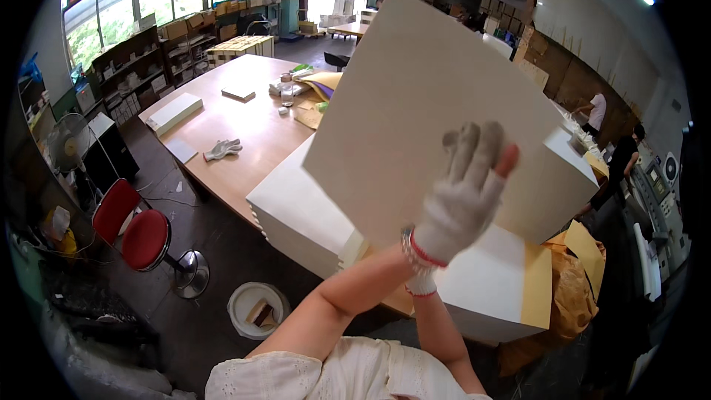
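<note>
Sheet (392, 104) rises, tilted, behind the fingers of the left hand (459, 211), which are extended and slightly apart; whether they touch it, I cannot tell. The right hand (422, 283) is mostly hidden below them, its fingers unreadable. A white stack (485, 281) lies beneath the left fingers; the tabletop (252, 115) stretches leftward.

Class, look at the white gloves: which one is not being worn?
The empty glove lying near the edge of the brown table; the other two visible are worn, on the person's left hand and mostly hidden right hand.
</note>
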A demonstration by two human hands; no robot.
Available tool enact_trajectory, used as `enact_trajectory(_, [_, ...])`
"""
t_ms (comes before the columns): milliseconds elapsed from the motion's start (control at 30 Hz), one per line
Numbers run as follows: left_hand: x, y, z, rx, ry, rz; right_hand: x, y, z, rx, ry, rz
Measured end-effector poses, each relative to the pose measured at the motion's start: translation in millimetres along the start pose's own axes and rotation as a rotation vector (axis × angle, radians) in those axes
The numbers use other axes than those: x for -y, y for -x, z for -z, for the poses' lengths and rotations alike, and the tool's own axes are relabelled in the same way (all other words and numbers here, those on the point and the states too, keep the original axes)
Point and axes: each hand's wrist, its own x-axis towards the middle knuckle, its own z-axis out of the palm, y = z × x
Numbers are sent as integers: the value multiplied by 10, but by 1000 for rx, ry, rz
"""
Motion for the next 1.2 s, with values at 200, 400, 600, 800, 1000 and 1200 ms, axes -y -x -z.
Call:
enact_trajectory(200, [1670, 346, -11, 559, 391, 562, -287, -255, -498, -68, 82, -244])
enact_trajectory(400, [3117, 732, 842, 945, -329, 941, -803, -419, -3, -21, 312, -471])
enact_trajectory(600, [3789, 1202, 649, 890, -251, 1082, -83, -520, -227, 183, 945, -616])
enact_trajectory(800, [3850, 983, 480, 912, -198, 1178, -79, -539, -242, 213, 1242, -670])
enact_trajectory(1000, [3774, 1024, 492, 902, -159, 1072, -81, -515, -263, 215, 1306, -677])
enact_trajectory(1200, [3751, 947, 685, 948, -143, 1118, -186, -461, -239, 166, 1271, -581])
